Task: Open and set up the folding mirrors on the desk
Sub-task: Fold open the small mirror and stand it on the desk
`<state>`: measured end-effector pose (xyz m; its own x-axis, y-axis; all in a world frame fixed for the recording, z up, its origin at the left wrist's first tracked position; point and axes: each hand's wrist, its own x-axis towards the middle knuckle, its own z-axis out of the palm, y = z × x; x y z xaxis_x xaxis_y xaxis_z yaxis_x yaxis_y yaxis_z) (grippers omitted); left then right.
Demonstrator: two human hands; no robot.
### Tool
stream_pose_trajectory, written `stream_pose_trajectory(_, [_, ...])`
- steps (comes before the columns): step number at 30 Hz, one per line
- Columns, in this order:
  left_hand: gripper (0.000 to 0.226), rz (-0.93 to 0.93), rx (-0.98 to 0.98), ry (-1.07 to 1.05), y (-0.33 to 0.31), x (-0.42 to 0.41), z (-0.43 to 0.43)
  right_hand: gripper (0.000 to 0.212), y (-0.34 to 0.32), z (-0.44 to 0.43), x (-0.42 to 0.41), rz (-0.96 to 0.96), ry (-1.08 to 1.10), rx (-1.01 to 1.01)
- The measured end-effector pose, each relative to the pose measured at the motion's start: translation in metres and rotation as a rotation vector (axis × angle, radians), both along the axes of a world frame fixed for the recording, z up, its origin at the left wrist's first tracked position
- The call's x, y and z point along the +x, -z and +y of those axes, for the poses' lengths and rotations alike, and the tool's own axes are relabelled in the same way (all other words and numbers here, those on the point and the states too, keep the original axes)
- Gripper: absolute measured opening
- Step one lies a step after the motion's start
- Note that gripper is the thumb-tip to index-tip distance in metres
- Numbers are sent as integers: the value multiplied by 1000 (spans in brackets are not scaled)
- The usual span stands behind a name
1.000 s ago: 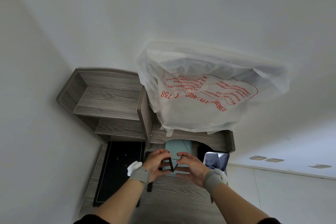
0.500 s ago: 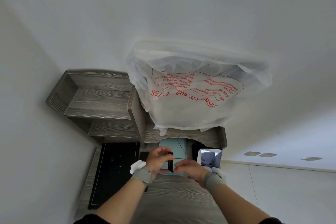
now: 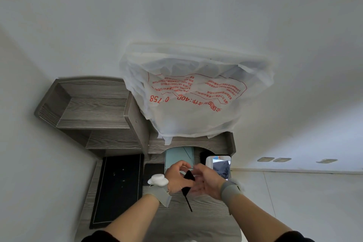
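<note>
A black folding mirror [image 3: 188, 188] is held edge-on above the grey wooden desk [image 3: 196, 220], its thin flap pointing down toward me. My left hand [image 3: 177, 178] grips its left side and my right hand [image 3: 206, 180] touches its right side with fingers spread. A second mirror [image 3: 220, 165] with a white frame stands upright at the right, its glass reflecting the room. A pale teal folded panel [image 3: 177, 156] stands behind my hands, partly hidden by them.
A black mat [image 3: 117, 190] lies on the left of the desk. Grey wooden shelves [image 3: 94, 112] rise at the back left. A large white plastic bag [image 3: 196, 96] with red print sits on the shelf top above the mirrors. White walls close in all around.
The black mirror has been drawn nearer to me and tilted, and its flap now hangs down. My hands have spread apart around it. The head view shifted slightly.
</note>
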<state>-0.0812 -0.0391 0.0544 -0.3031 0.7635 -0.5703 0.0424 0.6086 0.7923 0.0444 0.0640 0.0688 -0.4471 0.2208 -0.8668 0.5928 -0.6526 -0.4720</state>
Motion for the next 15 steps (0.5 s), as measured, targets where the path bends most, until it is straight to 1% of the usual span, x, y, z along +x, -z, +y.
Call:
stream_pose_trajectory(2, [58,13,-8,40,0,4,2,35,-3,-1,0,-12,-43,7])
stream_pose_trajectory(5, [64,25,12,90,-1,9,5,35,-5,-1,-1,-88,-45,68])
stream_pose_trajectory(9, [59,50,19,158,0,15,6,31,0,-1,-1,-187,-6,164])
stream_pose_trajectory(11, [64,71,10,183,3,17,3,30,4,1,2,-225,11,221])
stream_pose_trajectory(14, [75,88,-19,225,8,19,-3,16,7,6,7,-244,63,276])
stream_pose_trajectory(15, [76,89,-29,249,9,20,-4,14,6,7,8,-241,76,276])
